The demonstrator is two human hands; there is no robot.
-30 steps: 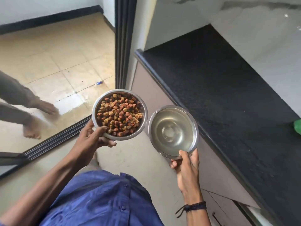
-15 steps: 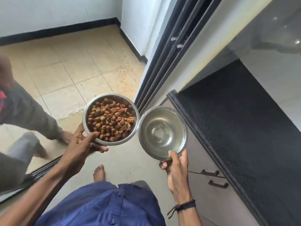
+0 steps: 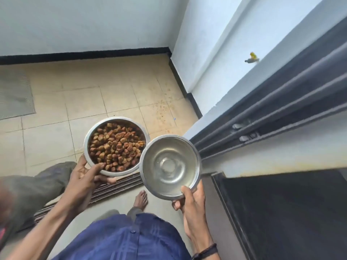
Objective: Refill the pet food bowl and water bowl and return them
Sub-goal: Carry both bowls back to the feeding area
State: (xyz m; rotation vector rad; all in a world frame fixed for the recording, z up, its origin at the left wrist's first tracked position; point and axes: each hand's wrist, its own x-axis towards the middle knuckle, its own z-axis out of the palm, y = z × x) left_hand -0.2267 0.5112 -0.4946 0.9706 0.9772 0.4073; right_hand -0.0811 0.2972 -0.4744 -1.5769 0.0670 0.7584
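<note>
A steel food bowl (image 3: 88,147) heaped with brown kibble (image 3: 117,147) is held in front of me at waist height. My left hand (image 3: 84,182) grips its near rim, thumb over the edge and fingers underneath. To its right, touching it, is a steel water bowl (image 3: 170,167) with clear water inside. My right hand (image 3: 191,205) holds that bowl by its near rim, thumb on the inside. Both bowls are held roughly level over the doorway threshold.
A dark sliding-door track (image 3: 116,186) crosses the floor under the bowls, with beige floor tiles (image 3: 116,98) beyond. Another person's leg in grey trousers (image 3: 37,186) stands at the left. The black countertop (image 3: 281,212) and the dark door frame (image 3: 272,117) are on the right. A grey mat (image 3: 15,94) lies far left.
I have turned and stepped toward the doorway with both bowls; the tiled room fills more of the view and the countertop has slid to the lower right. The other person is now closer at my left.
</note>
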